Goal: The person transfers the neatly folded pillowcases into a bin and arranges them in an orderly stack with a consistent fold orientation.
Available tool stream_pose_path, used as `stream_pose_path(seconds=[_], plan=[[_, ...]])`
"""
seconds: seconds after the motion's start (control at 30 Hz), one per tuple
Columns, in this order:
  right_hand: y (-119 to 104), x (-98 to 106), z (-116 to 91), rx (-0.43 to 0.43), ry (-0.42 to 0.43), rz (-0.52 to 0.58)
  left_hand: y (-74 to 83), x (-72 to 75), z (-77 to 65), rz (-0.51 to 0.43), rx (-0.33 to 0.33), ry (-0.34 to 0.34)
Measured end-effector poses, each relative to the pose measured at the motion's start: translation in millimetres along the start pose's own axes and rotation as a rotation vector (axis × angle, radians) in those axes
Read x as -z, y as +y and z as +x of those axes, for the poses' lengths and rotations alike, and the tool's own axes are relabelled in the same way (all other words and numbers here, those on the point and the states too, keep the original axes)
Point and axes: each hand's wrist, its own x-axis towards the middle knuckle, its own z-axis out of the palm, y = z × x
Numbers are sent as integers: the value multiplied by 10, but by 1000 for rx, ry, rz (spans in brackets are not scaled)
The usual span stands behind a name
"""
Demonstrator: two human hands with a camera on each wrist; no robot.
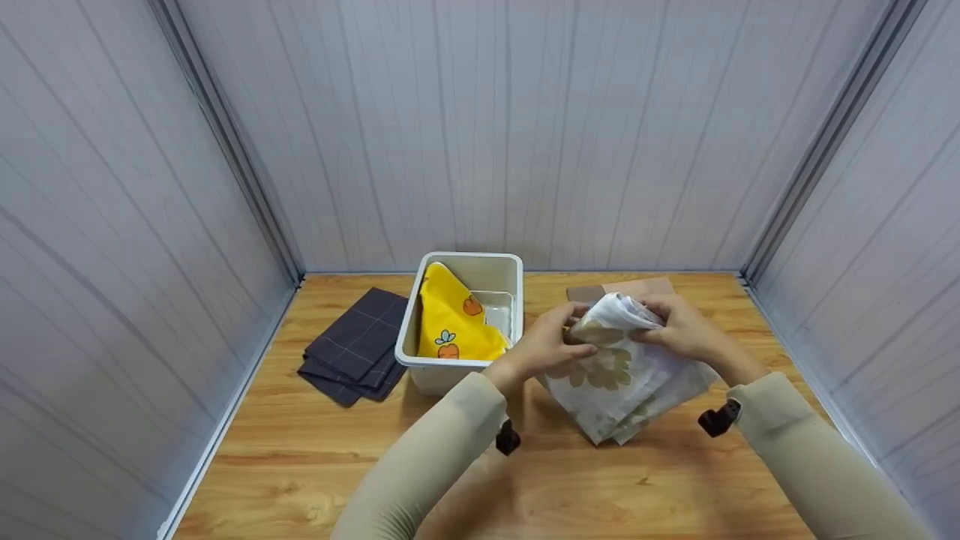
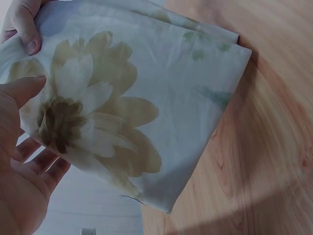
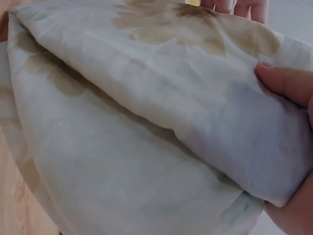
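A white folded cloth printed with beige flowers (image 1: 611, 382) is held up between both hands, its lower corners hanging down over the table. At its left edge is my left hand (image 1: 536, 347), thumb on the front face and fingers behind, as the left wrist view shows (image 2: 24, 161). My right hand (image 1: 682, 328) grips the upper right edge, with the thumb laid over the fabric and the other fingers hidden underneath. In the right wrist view the cloth's layers (image 3: 127, 147) part in a long open fold.
Left of the cloth stands a white plastic bin (image 1: 442, 379) with a yellow carrot-print cloth (image 1: 454, 322) inside. Beside the bin lie dark checked folded cloths (image 1: 360, 337). A brown and pink cloth (image 1: 649, 286) lies behind my hands. Pale panel walls (image 1: 480, 135) enclose the wooden table (image 1: 300, 480).
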Motion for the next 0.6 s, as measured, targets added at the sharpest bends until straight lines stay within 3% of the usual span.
stream_pose_path(seconds=[0.27, 0.6], plan=[[-102, -104, 30, 80, -59, 29, -22, 9, -63, 54, -8, -17], [-193, -126, 89, 78, -48, -12, 18, -26, -138, -11, -24, 23]])
